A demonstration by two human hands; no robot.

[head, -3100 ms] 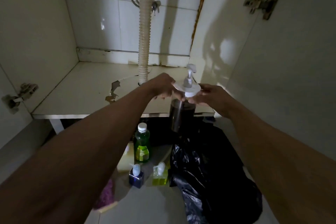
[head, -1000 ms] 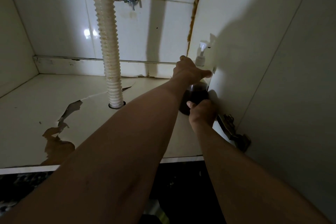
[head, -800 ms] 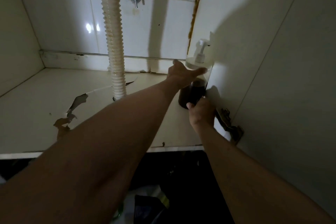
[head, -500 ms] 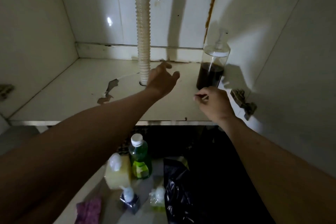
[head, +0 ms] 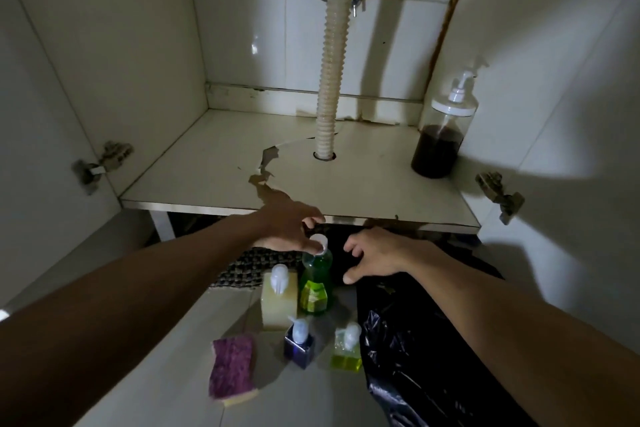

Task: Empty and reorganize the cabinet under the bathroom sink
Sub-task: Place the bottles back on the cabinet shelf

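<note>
Both hands have dropped from the cabinet shelf to the floor items since half a second ago, leaving the pump bottle (head: 441,135) standing alone. It sits upright at the far right of the cabinet floor (head: 214,163), close against the right wall, clear plastic with a white pump and dark brown liquid filling roughly its lower half.

On the tiled floor below the cabinet, the left hand (head: 289,227) pinches the white cap of a green bottle (head: 316,282) with fingertips and thumb. The bottle stands upright, holds green liquid and carries a yellow-green label whose writing is too blurred to read. The right hand (head: 375,255) hovers just right of that bottle, fingers spread and lightly curled, holding nothing.

Just left of the green bottle stands a pale yellow square dispenser (head: 278,300) with a white pump. Nearer are a small dark blue dispenser (head: 299,347) and a small yellow-green dispenser (head: 346,350), each with a white pump top. A purple sponge (head: 232,366) lies at the near left. A black plastic bag (head: 426,357) lies crumpled on the right. A ribbed drain hose (head: 329,87) runs down through a hole in the cabinet floor, whose surface is peeling beside it.
</note>
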